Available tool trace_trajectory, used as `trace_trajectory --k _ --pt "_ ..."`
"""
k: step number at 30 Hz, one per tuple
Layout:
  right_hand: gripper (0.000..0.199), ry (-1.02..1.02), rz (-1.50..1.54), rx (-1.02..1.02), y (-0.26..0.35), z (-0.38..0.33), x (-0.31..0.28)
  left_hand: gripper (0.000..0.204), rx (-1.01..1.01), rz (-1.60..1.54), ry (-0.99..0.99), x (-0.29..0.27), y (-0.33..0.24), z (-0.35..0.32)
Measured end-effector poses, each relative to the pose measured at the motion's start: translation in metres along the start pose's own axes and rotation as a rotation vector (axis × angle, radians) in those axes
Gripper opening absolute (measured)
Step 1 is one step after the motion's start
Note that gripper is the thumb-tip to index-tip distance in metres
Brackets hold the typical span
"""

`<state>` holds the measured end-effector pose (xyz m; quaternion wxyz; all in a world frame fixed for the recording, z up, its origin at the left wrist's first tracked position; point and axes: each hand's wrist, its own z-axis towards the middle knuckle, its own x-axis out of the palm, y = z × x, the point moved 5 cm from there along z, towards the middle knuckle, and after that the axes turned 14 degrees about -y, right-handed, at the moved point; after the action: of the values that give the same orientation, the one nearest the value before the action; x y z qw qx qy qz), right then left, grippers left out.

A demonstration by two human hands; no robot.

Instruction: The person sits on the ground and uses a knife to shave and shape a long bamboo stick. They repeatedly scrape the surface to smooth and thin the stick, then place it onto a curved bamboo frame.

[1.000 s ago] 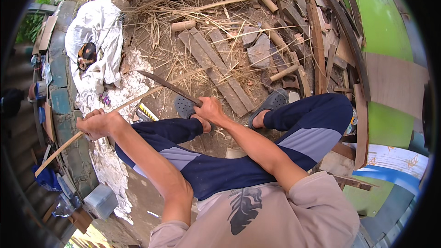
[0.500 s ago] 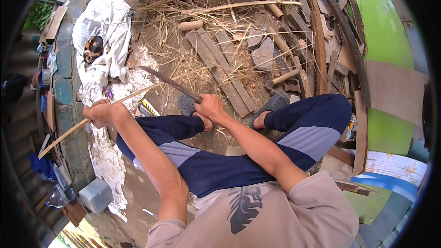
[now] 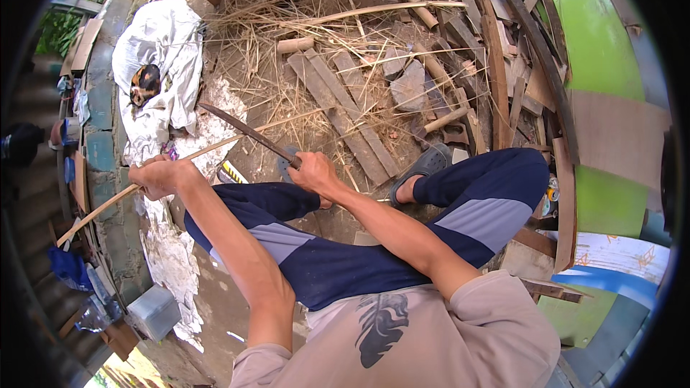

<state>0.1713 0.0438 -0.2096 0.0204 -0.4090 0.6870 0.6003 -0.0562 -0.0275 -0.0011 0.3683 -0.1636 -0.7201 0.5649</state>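
- a thin pale strip (image 3: 215, 146) slants from between eight and nine o'clock up toward eleven, passing through the left hand
- a cat (image 3: 146, 85) with a mottled coat lies on white cloth (image 3: 172, 36) at ten o'clock
- the left hand (image 3: 152, 176), at nine, has its fingers curled closed around the strip
- a long dark blade (image 3: 266, 144) points to ten o'clock and crosses the strip in view; i cannot tell whether they touch
- the right hand (image 3: 315, 172), just left of centre, grips the blade's near end, fingers wrapped
- planks (image 3: 341, 115) lie at twelve, a grey stone (image 3: 410, 88) at one
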Motion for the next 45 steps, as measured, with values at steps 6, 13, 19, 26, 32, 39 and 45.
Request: trace_trajectory --k 6,13,19,26,32,39,45 --pt "0.039 -0.093 -0.116 0.429 -0.137 0.007 -0.011 0.026 -0.021 0.018 -0.06 -0.009 -0.004 -0.006" --pt "0.036 -0.05 -0.075 0.224 -0.065 0.002 -0.011 0.025 -0.002 -0.011 0.009 0.003 -0.001 -0.009" --pt "0.031 -0.082 0.017 0.081 -0.039 0.005 -0.002 0.022 -0.011 -0.01 0.024 0.006 -0.002 -0.009" --pt "0.045 -0.045 -0.222 0.601 -0.224 0.002 -0.026 0.023 -0.002 -0.04 0.059 0.014 -0.007 -0.019" --pt "0.048 -0.077 -0.062 0.317 -0.11 0.012 -0.009 0.027 0.017 -0.007 0.041 0.019 -0.004 -0.027" --pt "0.048 -0.065 -0.08 0.677 -0.229 0.013 0.002 0.028 0.007 0.021 0.059 0.023 0.001 -0.03" --pt "0.05 -0.158 -0.066 0.456 -0.165 -0.004 -0.009 0.029 0.009 0.015 0.035 0.017 -0.001 -0.024"
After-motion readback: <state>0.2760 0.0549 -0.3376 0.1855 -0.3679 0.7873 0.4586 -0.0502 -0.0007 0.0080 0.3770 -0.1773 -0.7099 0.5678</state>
